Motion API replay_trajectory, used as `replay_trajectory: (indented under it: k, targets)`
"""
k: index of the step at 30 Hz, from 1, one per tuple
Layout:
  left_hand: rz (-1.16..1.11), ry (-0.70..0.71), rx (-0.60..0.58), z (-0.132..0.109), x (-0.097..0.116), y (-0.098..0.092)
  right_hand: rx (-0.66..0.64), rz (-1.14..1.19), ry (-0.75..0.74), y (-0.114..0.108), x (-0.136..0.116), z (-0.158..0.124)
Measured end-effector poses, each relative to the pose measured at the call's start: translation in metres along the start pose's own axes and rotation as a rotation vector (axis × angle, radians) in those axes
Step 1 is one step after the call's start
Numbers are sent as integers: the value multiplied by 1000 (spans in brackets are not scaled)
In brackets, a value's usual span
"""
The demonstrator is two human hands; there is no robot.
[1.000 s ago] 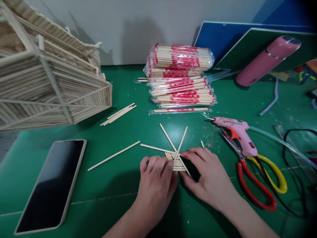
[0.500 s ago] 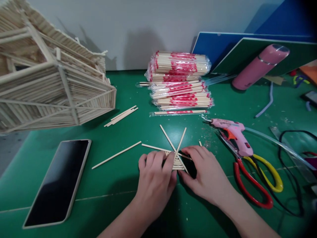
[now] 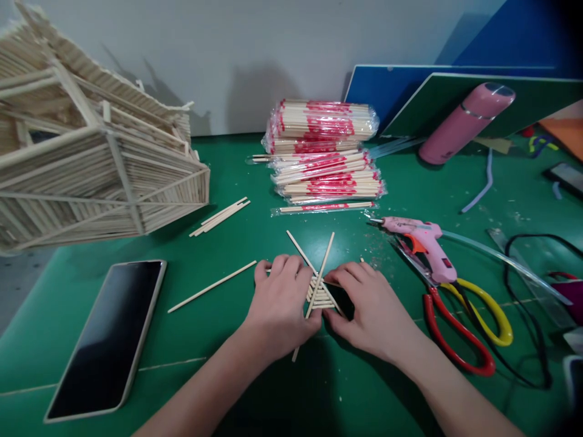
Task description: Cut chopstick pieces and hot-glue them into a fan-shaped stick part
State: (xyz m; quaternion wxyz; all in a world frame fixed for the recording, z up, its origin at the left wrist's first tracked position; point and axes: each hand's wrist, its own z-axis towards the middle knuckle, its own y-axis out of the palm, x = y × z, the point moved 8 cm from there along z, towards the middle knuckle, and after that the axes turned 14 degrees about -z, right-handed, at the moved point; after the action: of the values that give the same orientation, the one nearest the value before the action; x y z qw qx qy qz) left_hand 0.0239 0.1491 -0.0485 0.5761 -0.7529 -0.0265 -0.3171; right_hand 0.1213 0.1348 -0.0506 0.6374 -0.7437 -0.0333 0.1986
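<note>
A small frame of crossed wooden sticks [image 3: 323, 297] lies low over the green table, short parallel sticks filling one of its triangles. My left hand [image 3: 280, 297] grips its left side, fingers curled over and the thumb at the near edge. Across from it, my right hand [image 3: 371, 303] pinches the right side between thumb and fingers. Two long stick ends cross and point away from me, and another pokes out below my left thumb. The fingers hide parts of the frame. One loose stick [image 3: 212, 287] rests left of my left hand.
Cut sticks [image 3: 220, 216] lie near a large stick-built model [image 3: 155, 176]. Packaged chopsticks [image 3: 328, 173] are piled at the back. A phone [image 3: 107, 340] is at left. On the right are a pink glue gun [image 3: 423, 237], red-and-yellow-handled cutters [image 3: 460, 358], a cable and a pink bottle [image 3: 469, 124].
My left hand has shifted its hold, its index finger drawn back from the crossing. More of the filled triangle and a stick end below the thumb now show. The view has shifted slightly.
</note>
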Motion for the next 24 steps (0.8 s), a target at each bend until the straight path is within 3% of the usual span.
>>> replay_trajectory:
  k: [24]
  targets:
    - [-16, 41, -62, 3, -2, 2, 6, -37, -26, 1, -1, 4]
